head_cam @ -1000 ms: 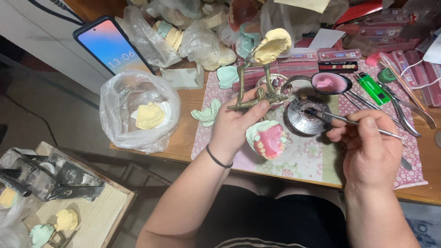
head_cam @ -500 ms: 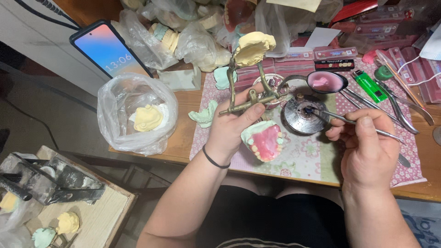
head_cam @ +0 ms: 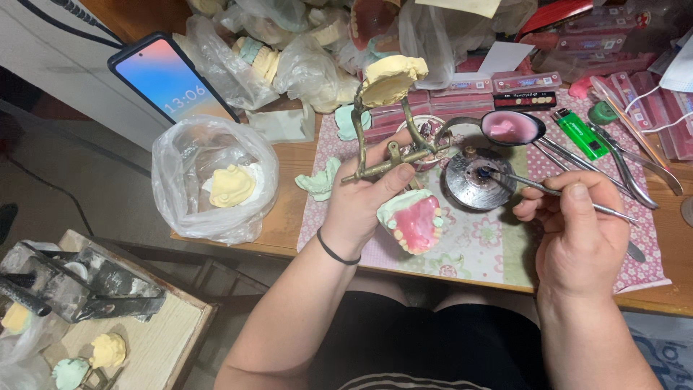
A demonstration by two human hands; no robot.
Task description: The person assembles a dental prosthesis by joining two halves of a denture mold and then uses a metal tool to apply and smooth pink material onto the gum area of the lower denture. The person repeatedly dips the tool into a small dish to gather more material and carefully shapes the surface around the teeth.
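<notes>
My left hand grips a brass dental articulator that stands open. Its upper arm carries a yellow plaster cast. Its lower part holds a green cast with a pink wax denture. My right hand holds a thin metal instrument like a pen. The instrument's tip rests over a round metal burner in the middle of the mat. A black band circles my left wrist.
A patterned mat covers the wooden table. On it lie a spoon with pink wax, a green lighter and several metal tools. A phone leans at the back left, beside a plastic bag with a yellow cast.
My left hand has tilted and shifted the articulator slightly, so the pink denture faces up more. The right hand with its instrument has stayed over the burner.
</notes>
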